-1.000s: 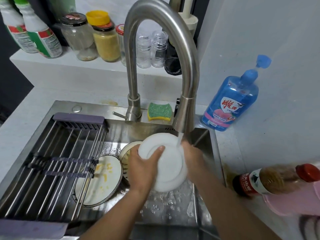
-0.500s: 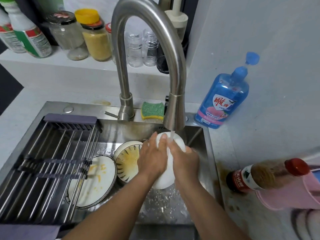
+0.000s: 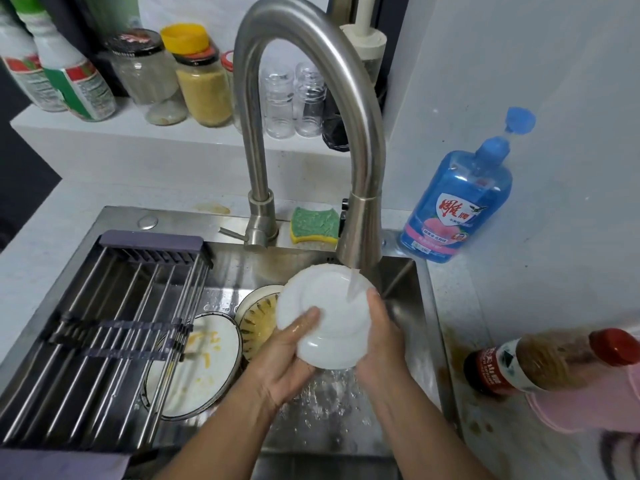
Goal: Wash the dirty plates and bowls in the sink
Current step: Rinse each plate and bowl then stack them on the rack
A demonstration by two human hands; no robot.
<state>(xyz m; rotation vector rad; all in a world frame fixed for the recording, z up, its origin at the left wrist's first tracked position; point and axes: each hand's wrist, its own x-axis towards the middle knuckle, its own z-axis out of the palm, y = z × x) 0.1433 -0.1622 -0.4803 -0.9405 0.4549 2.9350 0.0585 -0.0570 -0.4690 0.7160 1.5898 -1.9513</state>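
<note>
I hold a white bowl tilted over the steel sink, its underside facing me. Water runs from the tap onto its upper right edge. My left hand grips the bowl's lower left rim, thumb lying across the underside. My right hand grips the right rim, fingers hidden behind the bowl. Low in the sink lie a dirty white plate with yellow scraps and a bowl with yellow residue, both left of my hands.
A metal drying rack spans the sink's left half, partly over the plate. A green sponge lies behind the tap. A blue soap bottle and a brown sauce bottle stand at the right. Jars and bottles line the back shelf.
The bowl has turned from nearly edge-on back to showing its whole underside. My hands have shifted from its upper part to its lower left and right rim. Water keeps running.
</note>
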